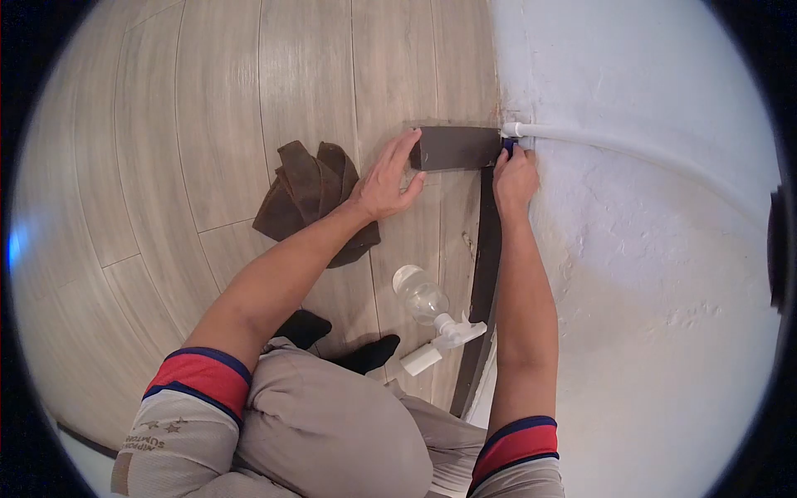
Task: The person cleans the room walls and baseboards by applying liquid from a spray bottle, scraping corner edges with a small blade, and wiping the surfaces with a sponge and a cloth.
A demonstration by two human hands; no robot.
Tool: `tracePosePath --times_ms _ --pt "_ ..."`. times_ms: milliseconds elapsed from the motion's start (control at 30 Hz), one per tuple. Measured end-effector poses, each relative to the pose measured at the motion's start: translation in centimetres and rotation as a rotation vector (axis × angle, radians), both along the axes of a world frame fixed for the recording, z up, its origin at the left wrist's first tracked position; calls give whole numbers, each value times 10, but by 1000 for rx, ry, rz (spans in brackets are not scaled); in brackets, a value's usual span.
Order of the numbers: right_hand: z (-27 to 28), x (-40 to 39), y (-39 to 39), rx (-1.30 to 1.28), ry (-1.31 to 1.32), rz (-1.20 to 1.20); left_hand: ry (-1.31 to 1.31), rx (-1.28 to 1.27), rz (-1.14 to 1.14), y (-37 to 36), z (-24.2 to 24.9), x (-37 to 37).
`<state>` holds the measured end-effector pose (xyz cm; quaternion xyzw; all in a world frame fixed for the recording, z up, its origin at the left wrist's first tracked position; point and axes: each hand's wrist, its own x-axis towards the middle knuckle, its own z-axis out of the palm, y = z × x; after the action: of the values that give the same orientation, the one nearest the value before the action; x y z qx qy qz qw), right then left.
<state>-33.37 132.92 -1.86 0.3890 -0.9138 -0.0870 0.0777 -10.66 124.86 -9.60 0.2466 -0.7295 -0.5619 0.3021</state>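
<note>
A dark grey-brown rectangular block [459,148] juts out from the wall on the wooden floor. My left hand [390,178] rests against its left end, thumb and fingers spread apart. At the block's wall end, my right hand [515,178] pinches a small dark blue item [509,146], mostly covered by the fingers, so its kind is not clear. Right above these fingers is the elbow of a white pipe [581,139]. A crumpled brown cloth [311,191] lies on the floor beside my left wrist.
A clear spray bottle [421,297] with a white trigger head lies near my knees, beside a small white block [421,360]. Dark baseboard [476,349] runs along the foot of the white wall [647,332]. My feet in black socks [369,355] are tucked below.
</note>
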Motion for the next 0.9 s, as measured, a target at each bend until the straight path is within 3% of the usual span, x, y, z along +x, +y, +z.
tracePosePath --times_ms 467,900 --pt "-8 -9 -4 70 12 -1 14 1 6 2 -2 -1" --pt "-5 3 6 -33 26 -21 -38 9 1 1 -1 1"
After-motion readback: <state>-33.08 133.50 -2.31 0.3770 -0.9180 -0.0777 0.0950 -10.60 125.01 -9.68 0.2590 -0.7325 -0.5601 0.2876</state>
